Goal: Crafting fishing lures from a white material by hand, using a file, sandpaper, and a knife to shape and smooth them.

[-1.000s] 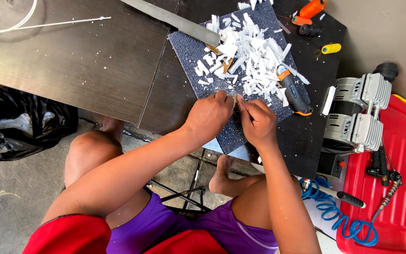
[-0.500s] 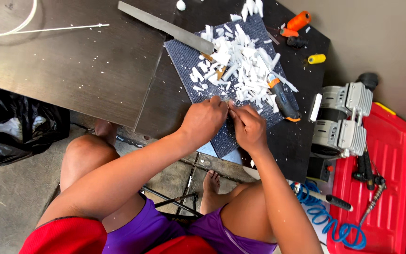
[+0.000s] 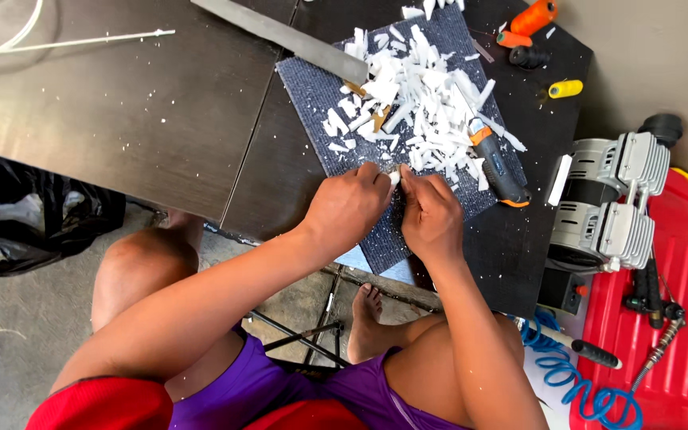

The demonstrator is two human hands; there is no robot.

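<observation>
Fingers [image 3: 380, 181] of the left hand [image 3: 349, 209] and those of the right hand [image 3: 431, 216] meet tip to tip, both sets pressed together and pinching one small white piece [image 3: 396, 177] between them. It sits right at the meeting point, just above the near part of the grey-blue mat [image 3: 392, 139], so anything that drops would likely land on the mat rather than on the dark surface [image 3: 121, 119] itself.

A heap of white offcuts [image 3: 416, 95] covers the far half of the mat, which seems to serve as a cutting pad that shields the surface. Lying at the right edge of the heap is a utility knife [image 3: 497, 163] with an orange and dark handle, within easy reach of the right hand. A long metal straightedge [image 3: 280, 38] lies slantwise across the far corner of the mat, its end on the mat.

Toward the far right corner of the surface lie an orange tool [image 3: 533, 16], a small black part [image 3: 527, 56] and a yellow cap [image 3: 565, 88]. Beyond the right edge stands a grey compressor [image 3: 607, 199] on a red case [image 3: 662, 318], with a blue coiled hose [image 3: 575, 382] below. A black bag [image 3: 17, 215] lies on the floor past the near left edge.
</observation>
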